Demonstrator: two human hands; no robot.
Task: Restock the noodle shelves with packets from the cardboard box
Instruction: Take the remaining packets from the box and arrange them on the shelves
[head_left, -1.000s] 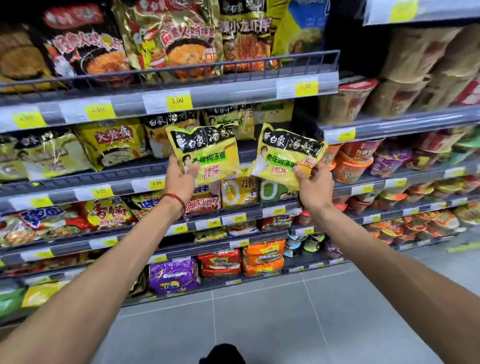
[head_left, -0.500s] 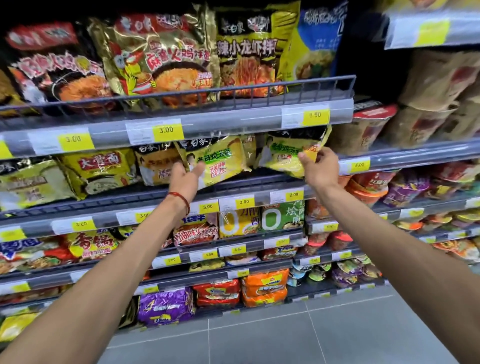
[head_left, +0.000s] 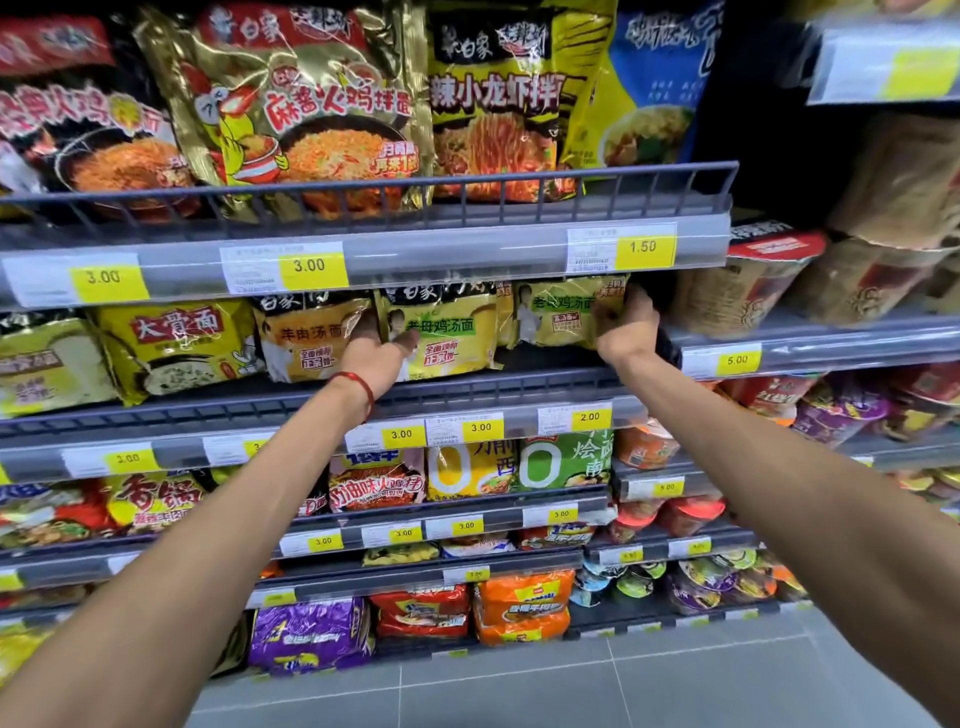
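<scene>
Gripping two packets on one shelf (head_left: 519, 387): left hand (head_left: 379, 361) the left packet (head_left: 452, 338), right hand (head_left: 626, 327) the right packet (head_left: 561, 317)

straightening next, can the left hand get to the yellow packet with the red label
Probably yes: the yellow packet sits open-fronted on the same shelf, just left of the left hand, which first must release the green-lettered packet.

left hand (head_left: 376, 358) on middle packet (head_left: 452, 335), right hand (head_left: 626, 325) on end packet (head_left: 561, 317)
</scene>
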